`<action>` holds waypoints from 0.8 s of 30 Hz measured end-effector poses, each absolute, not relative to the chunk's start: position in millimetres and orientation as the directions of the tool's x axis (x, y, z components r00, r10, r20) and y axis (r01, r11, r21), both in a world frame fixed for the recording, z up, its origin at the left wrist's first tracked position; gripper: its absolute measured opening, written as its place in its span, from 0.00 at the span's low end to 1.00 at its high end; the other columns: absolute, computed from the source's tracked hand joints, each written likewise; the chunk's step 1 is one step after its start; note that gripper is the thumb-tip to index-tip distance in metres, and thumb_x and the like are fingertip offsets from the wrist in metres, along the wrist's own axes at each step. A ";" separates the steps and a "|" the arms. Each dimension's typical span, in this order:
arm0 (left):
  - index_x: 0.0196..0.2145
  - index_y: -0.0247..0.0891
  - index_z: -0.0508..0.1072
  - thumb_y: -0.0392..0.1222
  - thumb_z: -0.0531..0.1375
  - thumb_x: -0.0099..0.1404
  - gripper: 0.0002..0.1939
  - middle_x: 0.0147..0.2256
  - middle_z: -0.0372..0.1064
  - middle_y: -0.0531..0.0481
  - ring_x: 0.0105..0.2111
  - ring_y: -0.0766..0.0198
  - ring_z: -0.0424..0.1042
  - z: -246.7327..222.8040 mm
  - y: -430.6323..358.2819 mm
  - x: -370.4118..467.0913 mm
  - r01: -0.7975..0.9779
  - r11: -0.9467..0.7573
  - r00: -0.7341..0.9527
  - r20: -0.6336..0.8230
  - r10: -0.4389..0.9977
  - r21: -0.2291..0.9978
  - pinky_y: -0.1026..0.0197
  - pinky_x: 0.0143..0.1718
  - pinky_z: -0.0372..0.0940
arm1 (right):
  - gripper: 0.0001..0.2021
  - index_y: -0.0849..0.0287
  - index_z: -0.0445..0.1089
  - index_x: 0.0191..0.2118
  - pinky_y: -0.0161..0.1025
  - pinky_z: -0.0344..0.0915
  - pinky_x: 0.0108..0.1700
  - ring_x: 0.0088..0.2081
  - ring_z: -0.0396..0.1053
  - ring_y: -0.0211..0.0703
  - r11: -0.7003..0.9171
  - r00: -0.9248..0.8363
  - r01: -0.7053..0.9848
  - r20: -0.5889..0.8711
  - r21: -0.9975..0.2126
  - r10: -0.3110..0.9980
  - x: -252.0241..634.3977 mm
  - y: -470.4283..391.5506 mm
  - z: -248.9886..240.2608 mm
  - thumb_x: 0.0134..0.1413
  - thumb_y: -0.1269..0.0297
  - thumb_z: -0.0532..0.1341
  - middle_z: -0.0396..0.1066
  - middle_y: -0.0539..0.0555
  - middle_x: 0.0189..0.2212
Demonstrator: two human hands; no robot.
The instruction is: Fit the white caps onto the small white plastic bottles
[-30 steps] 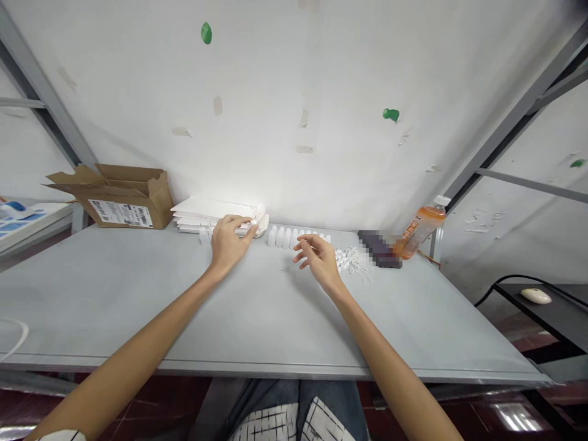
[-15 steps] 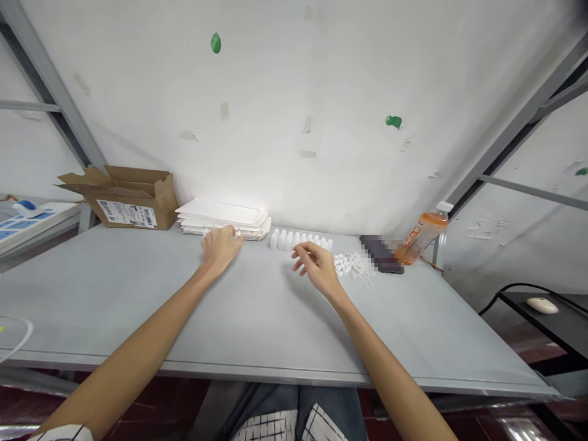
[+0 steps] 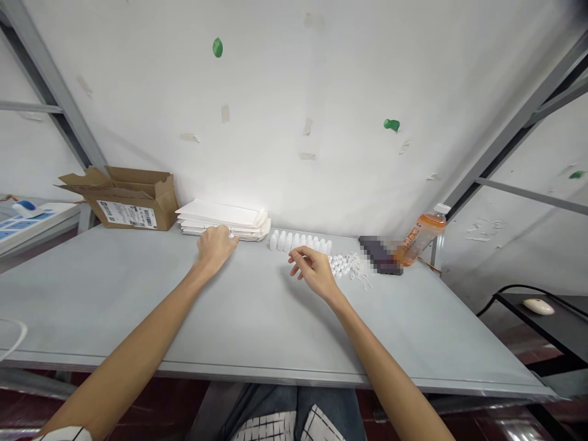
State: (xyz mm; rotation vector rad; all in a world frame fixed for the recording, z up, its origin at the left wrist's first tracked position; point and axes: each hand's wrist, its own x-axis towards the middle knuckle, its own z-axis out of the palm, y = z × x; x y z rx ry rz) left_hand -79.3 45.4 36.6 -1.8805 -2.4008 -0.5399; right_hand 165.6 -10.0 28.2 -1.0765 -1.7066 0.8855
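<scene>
My left hand [image 3: 217, 248] rests on the table in front of the paper stack. Its back faces me and its fingers curl away, mostly hidden. A small white bottle [image 3: 231, 234] with a thin tip shows at its right side, seemingly in the fingers. My right hand [image 3: 315, 269] hovers over the table's middle with loosely bent fingers apart and nothing visible in them. Just behind it stands a row of several small white bottles [image 3: 282, 241], partly covered by the hand. A heap of small white caps and tips [image 3: 351, 263] lies to its right.
A stack of white sheets [image 3: 220, 211] lies against the wall, beside an open cardboard box [image 3: 138, 199]. At the right are a dark, partly blurred phone-like object [image 3: 376, 251] and an orange drink bottle [image 3: 422, 236]. The grey table [image 3: 257, 331] ends near my lap.
My left hand has slid slightly left, and the white bottle tip beside it has shifted with it. My right hand has moved slightly left and down.
</scene>
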 end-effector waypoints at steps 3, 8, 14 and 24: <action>0.39 0.36 0.76 0.49 0.56 0.61 0.17 0.28 0.74 0.40 0.40 0.45 0.73 37.3 45.4 -79.6 0.947 0.215 -0.273 0.244 0.931 0.240 0.56 0.34 0.63 | 0.12 0.59 0.70 0.33 0.32 0.65 0.22 0.25 0.72 0.37 0.364 -0.224 0.306 0.305 -0.880 0.926 165.2 -10.8 28.6 0.59 0.58 0.55 0.72 0.53 0.31; 0.45 0.34 0.75 0.52 0.55 0.62 0.22 0.29 0.75 0.40 0.41 0.46 0.73 38.3 45.7 -81.2 0.940 0.221 -0.288 0.261 0.921 0.260 0.55 0.36 0.64 | 0.12 0.59 0.70 0.33 0.32 0.66 0.25 0.25 0.73 0.37 0.383 -0.229 0.336 0.319 -0.861 0.920 165.4 -9.6 26.9 0.60 0.58 0.54 0.73 0.52 0.31; 0.38 0.36 0.78 0.56 0.55 0.62 0.21 0.28 0.74 0.40 0.37 0.46 0.72 54.1 36.7 -78.9 0.935 0.236 -0.314 0.306 0.899 0.266 0.55 0.35 0.62 | 0.11 0.59 0.70 0.33 0.32 0.66 0.26 0.25 0.73 0.37 0.391 -0.218 0.379 0.329 -0.839 0.919 166.6 -8.0 27.6 0.60 0.60 0.54 0.74 0.52 0.31; 0.24 0.40 0.75 0.60 0.52 0.62 0.24 0.27 0.76 0.46 0.32 0.52 0.73 50.5 26.2 -56.5 0.938 0.044 -0.205 0.448 0.870 0.344 0.58 0.31 0.57 | 0.10 0.58 0.69 0.30 0.33 0.62 0.27 0.26 0.71 0.35 0.481 -0.195 0.529 0.451 -0.699 0.871 175.7 -3.0 25.0 0.60 0.64 0.53 0.72 0.50 0.30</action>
